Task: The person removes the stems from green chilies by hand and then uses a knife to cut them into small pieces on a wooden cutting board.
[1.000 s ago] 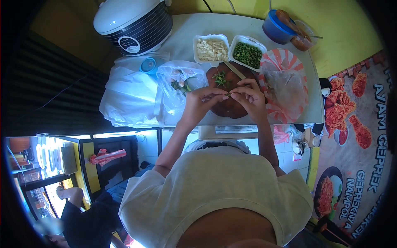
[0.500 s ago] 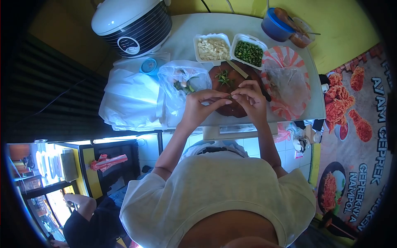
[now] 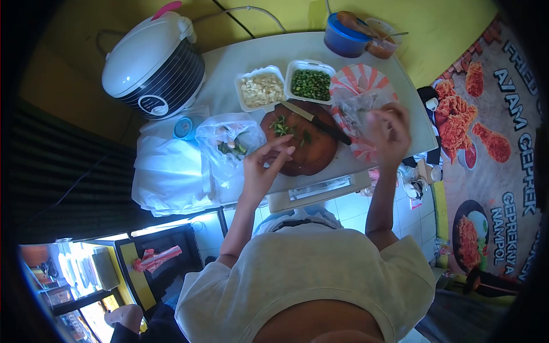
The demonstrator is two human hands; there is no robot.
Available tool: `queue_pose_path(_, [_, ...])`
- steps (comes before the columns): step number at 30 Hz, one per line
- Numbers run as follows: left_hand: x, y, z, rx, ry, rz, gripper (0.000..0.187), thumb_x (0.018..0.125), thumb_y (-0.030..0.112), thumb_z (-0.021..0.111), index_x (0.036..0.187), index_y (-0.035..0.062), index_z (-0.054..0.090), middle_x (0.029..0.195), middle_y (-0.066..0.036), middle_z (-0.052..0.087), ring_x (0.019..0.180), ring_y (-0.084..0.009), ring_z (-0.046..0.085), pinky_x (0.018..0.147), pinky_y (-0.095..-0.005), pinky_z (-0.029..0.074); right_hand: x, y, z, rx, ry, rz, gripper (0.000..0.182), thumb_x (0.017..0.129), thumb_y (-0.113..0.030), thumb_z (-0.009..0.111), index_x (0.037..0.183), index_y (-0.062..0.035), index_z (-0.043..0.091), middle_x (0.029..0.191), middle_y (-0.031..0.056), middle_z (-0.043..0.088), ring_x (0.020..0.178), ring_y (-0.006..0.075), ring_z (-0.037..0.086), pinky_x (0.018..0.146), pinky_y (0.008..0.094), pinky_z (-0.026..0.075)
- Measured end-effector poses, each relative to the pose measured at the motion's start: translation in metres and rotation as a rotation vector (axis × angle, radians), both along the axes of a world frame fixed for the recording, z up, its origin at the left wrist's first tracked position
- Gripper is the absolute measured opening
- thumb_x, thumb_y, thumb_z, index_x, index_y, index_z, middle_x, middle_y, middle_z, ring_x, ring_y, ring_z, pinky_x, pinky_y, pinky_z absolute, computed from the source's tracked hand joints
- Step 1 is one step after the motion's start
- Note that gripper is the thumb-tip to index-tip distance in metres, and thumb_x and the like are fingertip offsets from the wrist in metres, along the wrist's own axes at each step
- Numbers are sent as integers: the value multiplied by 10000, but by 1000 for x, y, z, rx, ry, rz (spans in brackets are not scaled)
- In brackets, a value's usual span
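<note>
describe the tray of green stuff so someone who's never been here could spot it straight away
On the white table, find the round brown board. Just past its far edge, take the right-hand foam box. It is filled with chopped dark green pieces, while the left-hand foam box holds pale ones.

Right hand [image 3: 390,130] blurred, its hold unclear, striped bag [image 3: 355,80] partly hidden behind it, person [image 3: 127,318] at lower left cut off, poster [image 3: 496,188] cropped at right

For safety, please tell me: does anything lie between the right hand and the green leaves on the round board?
Yes, the knife lies on the board between the right hand and the green leaves.
</note>
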State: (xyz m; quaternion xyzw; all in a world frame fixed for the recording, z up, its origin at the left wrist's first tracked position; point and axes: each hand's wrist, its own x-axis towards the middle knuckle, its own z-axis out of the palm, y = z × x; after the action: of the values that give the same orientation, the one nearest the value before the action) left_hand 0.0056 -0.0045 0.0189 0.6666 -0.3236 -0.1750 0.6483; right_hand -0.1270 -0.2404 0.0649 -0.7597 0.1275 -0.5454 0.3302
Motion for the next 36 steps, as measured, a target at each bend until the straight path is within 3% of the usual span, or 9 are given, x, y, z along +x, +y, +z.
queue_pose_path(2, [-1, -7, -4, 0, 17, 27, 329, 931, 85, 687, 1249, 7, 656, 896, -60, 724, 809, -94, 680, 715, -234, 535, -7, -29, 21, -3, 42, -221, 164, 775, -47, 803, 930, -75, 755, 982, 47, 604, 935, 166, 582, 802, 309, 462])
queue_pose_path(6, [2, -16, 0, -10, 40, 85, 316, 944, 97, 675, 1246, 6, 654, 902, -51, 723, 811, -95, 679, 745, -233, 532, -9, -85, 17, -131, 167, -257, 189, 777, -42, 791, 958, -70, 745, 997, 58, 610, 946, 196, 592, 821, 320, 471])
queue_pose_path(8, [4, -14, 2, -4, 55, 151, 315, 944, 99, 676, 1243, 3, 654, 915, -55, 724, 813, -97, 680, 750, -235, 534, -9, -88, 21, -27, 360, -143, 212, 783, -28, 769, 987, -73, 735, 1022, 77, 614, 964, 217, 598, 848, 337, 474])
queue_pose_path(11, [6, -5, 0, -10, 5, 269, 311, 942, 117, 684, 1226, -7, 660, 970, -79, 732, 817, -102, 683, 758, -246, 542, -7, -65, 11, -53, 172, -60, 301, 786, -55, 761, 1077, -123, 727, 1015, 33, 644, 920, 158, 574, 760, 291, 407])
queue_pose_path(13, [8, -1, 3, 57, -11, 297, 311, 936, 131, 693, 1208, -16, 667, 1013, -98, 736, 819, -108, 687, 756, -253, 548, 3, -35, 1, 29, 145, 108, 238, 767, -40, 774, 987, -123, 741, 1020, 68, 615, 980, 216, 598, 881, 348, 465])
queue_pose_path(17, [-3, 2, 5, 62, -34, 333, 307, 932, 143, 697, 1194, -17, 677, 1017, -104, 738, 802, -118, 692, 738, -254, 550, 38, 10, -23, -183, 393, 456, 193, 756, -166, 823, 926, -136, 735, 1033, 56, 565, 955, 237, 575, 862, 371, 452])
queue_pose_path(23, [-22, 4, 6, 32, 1, 373, 296, 935, 152, 694, 1182, -10, 688, 966, -97, 733, 785, -115, 685, 722, -257, 548, 69, 16, -48, -306, 563, 477, 242, 749, -319, 825, 853, -133, 711, 1086, 75, 511, 1096, 298, 496, 951, 443, 377])
queue_pose_path(30, [-42, 18, 7, 63, 17, 393, 303, 927, 145, 703, 1179, -22, 685, 1011, -93, 730, 829, -109, 674, 748, -261, 546, 86, 16, -62, -350, 532, 497, 255, 726, -323, 839, 794, -114, 711, 1075, 80, 511, 1092, 299, 495, 952, 443, 372])
queue_pose_path(36, [-41, 23, 10, 57, 39, 414, 303, 936, 151, 695, 1180, -28, 681, 1006, -91, 727, 825, -108, 671, 760, -264, 548, 92, 12, -58, -246, 449, 489, 198, 792, -221, 815, 893, -65, 745, 1018, 74, 555, 956, 256, 554, 826, 369, 457])
